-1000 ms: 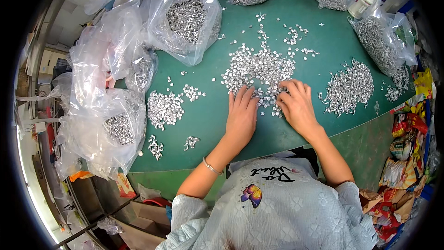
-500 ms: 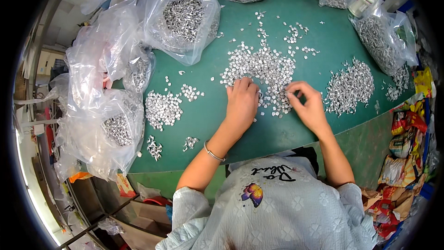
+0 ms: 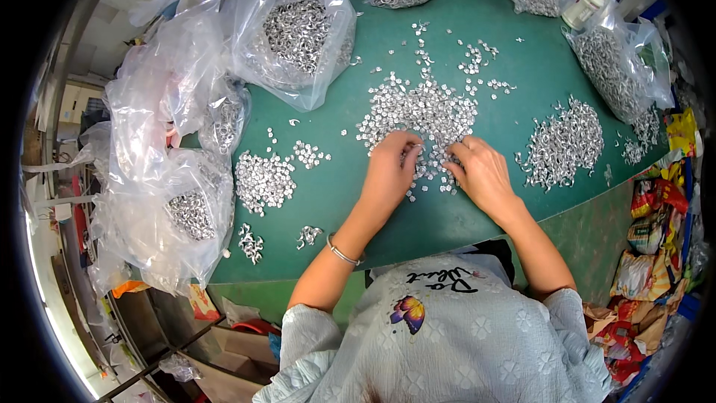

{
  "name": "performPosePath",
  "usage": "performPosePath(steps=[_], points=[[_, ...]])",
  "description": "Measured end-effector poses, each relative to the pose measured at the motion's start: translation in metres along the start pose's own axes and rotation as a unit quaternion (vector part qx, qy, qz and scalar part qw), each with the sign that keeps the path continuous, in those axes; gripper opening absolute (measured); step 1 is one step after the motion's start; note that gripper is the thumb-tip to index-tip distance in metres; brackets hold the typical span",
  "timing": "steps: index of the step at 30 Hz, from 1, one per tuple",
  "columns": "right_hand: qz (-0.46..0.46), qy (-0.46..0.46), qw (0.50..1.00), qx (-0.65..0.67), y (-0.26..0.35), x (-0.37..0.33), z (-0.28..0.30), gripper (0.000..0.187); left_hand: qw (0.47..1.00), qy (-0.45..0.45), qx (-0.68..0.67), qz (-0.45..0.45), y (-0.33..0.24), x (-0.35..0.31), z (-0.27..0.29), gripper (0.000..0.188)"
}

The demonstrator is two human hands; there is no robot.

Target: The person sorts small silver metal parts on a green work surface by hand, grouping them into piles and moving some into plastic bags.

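Observation:
My left hand [image 3: 391, 160] is at the near left edge of a pile of small silvery metal pieces [image 3: 425, 108] on the green table [image 3: 335, 186]. Its thumb and forefinger are pressed together; what lies between them is too small to make out. Across a narrow strip of pieces, my right hand [image 3: 483, 173] bends its fingers toward the left one, at the pile's near right edge. Its fingers are closed, and anything in them is hidden. To the right lies a heap of curved, hook-like metal pieces [image 3: 564, 142]. Another pile of small metal pieces [image 3: 262, 179] is on the left.
An open clear bag [image 3: 298, 33] of metal pieces stands at the back left. More plastic bags [image 3: 164, 179] crowd the left edge. A filled bag [image 3: 615, 63] and a white bottle [image 3: 587, 1] are at the back right. Coloured packets [image 3: 634, 276] lie beyond the right edge.
My right hand has moved left, from beside the hook-like heap's side of the pile toward my left hand. My left hand has drawn slightly nearer to me and its fingers have turned inward.

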State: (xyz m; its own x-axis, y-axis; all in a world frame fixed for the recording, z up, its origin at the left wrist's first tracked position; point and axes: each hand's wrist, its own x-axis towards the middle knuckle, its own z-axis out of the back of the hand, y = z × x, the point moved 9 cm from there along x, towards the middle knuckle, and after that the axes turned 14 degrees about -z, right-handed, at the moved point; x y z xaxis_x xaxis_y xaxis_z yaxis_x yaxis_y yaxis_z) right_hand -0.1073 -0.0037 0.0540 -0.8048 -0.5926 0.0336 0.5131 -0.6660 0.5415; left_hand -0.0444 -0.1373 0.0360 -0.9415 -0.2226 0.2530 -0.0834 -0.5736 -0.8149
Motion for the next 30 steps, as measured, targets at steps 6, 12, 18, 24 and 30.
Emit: performPosePath(steps=[6, 12, 18, 24, 30], points=[[-0.107, 0.072, 0.984, 0.124, -0.023, 0.001, 0.002, 0.008, 0.879, -0.069, -0.438, 0.174, 0.021, -0.027, -0.019, 0.023], [0.037, 0.116, 0.976, 0.183, 0.027, -0.037, -0.013, 0.008, 0.858, -0.125, -0.456, 0.202, 0.017, -0.063, -0.011, 0.025], [0.141, 0.048, 0.983, 0.103, 0.060, -0.052, -0.037, 0.015, 0.902, -0.220, -0.323, 0.182, 0.020, -0.095, 0.036, 0.022], [0.023, -0.103, 0.994, 0.015, 0.014, 0.012, -0.007, 0.021, 0.995, -0.059, 0.073, 0.037, -0.026, -0.106, 0.018, 0.031], [0.037, -0.069, 0.997, 0.016, 0.009, 0.018, -0.010, 0.016, 0.980, -0.072, 0.182, -0.016, -0.022, -0.107, 0.023, 0.016]])
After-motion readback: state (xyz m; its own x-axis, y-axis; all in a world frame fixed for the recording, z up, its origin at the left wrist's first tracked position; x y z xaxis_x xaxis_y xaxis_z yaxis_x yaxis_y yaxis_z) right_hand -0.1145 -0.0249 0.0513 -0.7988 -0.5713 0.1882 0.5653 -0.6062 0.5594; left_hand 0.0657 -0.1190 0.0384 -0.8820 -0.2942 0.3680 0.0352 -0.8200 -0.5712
